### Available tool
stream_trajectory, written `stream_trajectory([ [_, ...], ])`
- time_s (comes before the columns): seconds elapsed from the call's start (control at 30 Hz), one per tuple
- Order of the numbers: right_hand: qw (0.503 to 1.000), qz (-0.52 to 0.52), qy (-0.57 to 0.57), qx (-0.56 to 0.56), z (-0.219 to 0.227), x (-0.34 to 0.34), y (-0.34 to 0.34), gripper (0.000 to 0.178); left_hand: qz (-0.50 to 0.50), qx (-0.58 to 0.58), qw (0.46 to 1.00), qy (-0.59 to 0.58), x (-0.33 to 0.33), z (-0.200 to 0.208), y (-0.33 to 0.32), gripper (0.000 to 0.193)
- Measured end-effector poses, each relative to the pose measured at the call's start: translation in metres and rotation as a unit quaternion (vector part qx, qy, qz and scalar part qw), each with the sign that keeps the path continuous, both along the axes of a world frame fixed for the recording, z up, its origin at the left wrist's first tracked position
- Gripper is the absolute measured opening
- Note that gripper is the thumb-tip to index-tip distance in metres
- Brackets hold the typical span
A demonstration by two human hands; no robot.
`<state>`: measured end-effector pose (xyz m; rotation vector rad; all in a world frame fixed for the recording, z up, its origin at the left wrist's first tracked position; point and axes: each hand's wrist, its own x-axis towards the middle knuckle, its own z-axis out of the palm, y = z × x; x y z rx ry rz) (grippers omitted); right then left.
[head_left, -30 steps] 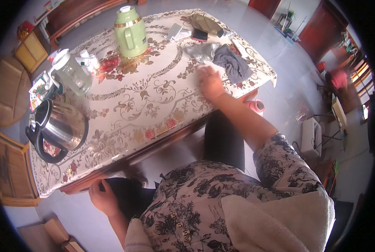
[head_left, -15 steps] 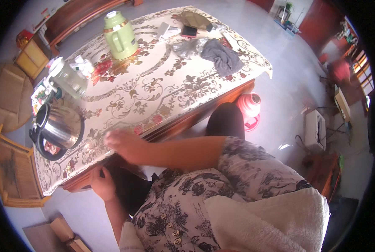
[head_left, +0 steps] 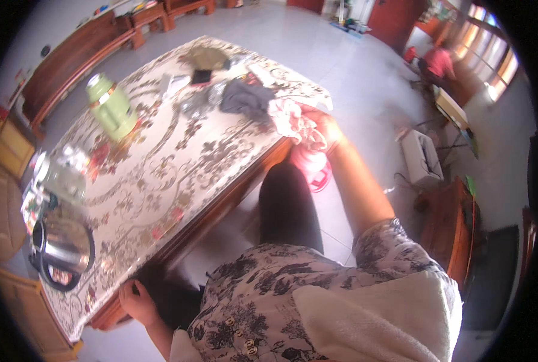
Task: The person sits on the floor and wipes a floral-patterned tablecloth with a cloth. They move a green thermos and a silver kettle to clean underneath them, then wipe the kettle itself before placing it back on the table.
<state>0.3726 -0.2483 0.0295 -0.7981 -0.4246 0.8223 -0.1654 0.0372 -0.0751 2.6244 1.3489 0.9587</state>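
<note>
The right hand (head_left: 322, 128) has its grip narrowed on a crumpled, pale pink cloth (head_left: 290, 120), which bunches out to the left of the fingers at the right end of the counter (head_left: 160, 181), across its near edge in this view. The left hand (head_left: 139, 301) sits low at the near left edge with its fingers curled; whether that grip holds anything, I cannot tell. The cloth is bunched loosely, so a slack hold could let a fold slip and drop to the floor. A pink vacuum flask (head_left: 308, 161) stands below the right hand, near the dark-clad knee (head_left: 288, 199), and a low swing of the wrist or a shift of the leg could tip it. The dark grey cloth (head_left: 242, 99) lies just left of the pink one, and a snag between them could drag it along. Of the containers on the counter, the light green thermos jug (head_left: 112, 111) has its top on, hiding any contents. At the left end, the clear pitcher (head_left: 64, 181) is too washed out to show a fill level, and the stainless steel kettle (head_left: 67, 241) hides its inside. The crumpled clear plastic bag (head_left: 199, 105), left of the grey cloth, shows nothing I can make out within.
</note>
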Motion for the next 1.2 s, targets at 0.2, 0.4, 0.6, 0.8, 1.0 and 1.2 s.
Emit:
stream_trajectory([
  [0.2, 0.963, 0.142, 0.109, 0.200, 0.021, -0.045, 0.012, 0.064, -0.068, -0.074, 0.991, -0.091, 0.021, -0.002, -0.026, 0.005],
  [0.4, 0.880, 0.341, 0.220, 0.247, 0.014, -0.116, 0.087, 0.086, -0.187, -0.638, 0.633, -0.397, 0.097, 0.069, -0.077, 0.025],
  [0.6, 0.881, 0.336, -0.328, -0.064, -0.050, -0.251, 0.125, 0.068, -0.090, -0.740, 0.558, -0.364, 0.120, 0.055, -0.092, 0.038],
  [0.8, 0.848, 0.246, -0.389, -0.265, -0.066, -0.263, 0.119, 0.061, -0.057, -0.713, 0.540, -0.444, 0.108, 0.039, -0.095, 0.036],
  [1.0, 0.918, 0.254, -0.212, -0.221, -0.101, -0.260, 0.122, 0.036, -0.071, -0.651, 0.629, -0.418, 0.111, 0.046, -0.101, 0.027],
  [1.2, 0.970, 0.146, 0.083, -0.177, -0.110, -0.223, 0.100, 0.013, -0.068, -0.587, 0.675, -0.443, 0.089, 0.009, -0.085, 0.026],
])
